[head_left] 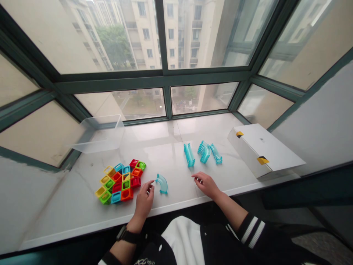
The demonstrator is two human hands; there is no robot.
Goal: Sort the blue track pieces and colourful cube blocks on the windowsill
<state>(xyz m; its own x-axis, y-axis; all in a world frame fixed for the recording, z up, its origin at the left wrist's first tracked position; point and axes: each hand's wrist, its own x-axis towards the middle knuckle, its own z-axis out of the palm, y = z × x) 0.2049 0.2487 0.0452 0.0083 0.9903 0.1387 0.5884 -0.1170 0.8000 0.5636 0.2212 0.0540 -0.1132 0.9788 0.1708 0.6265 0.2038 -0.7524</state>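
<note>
1. Head view, nearest: a black jacket point(215, 246) with white-striped cuffs, on the near side of the lone curved, translucent light-blue plastic piece point(163, 184), which lies on the pale, grey-veined ledge point(82, 206).
2. Just left of the curved piece is the left hand point(145, 195), a black watch point(127, 235) on its wrist; its fingers are bent, tips apart, gripping nothing. Whether a fingertip touches the piece, one cannot tell.
3. Well to the curved piece's right, the right hand point(206, 184) has its fingers loosely curled and holds nothing.
4. Left of the curved piece, beyond the left hand, sits a cluster of red, orange, yellow, green and blue plastic blocks point(121, 183).
5. Beyond the curved piece, rightward: a straight light-blue plastic piece point(189, 155), a second curved one point(204, 151) and a slim one point(216, 154).
6. Far right of it stands a white box point(270, 147); beyond it, leftward, a clear plastic bin point(102, 138).
7. Farthest beyond it: green-framed windows point(204, 75).
</note>
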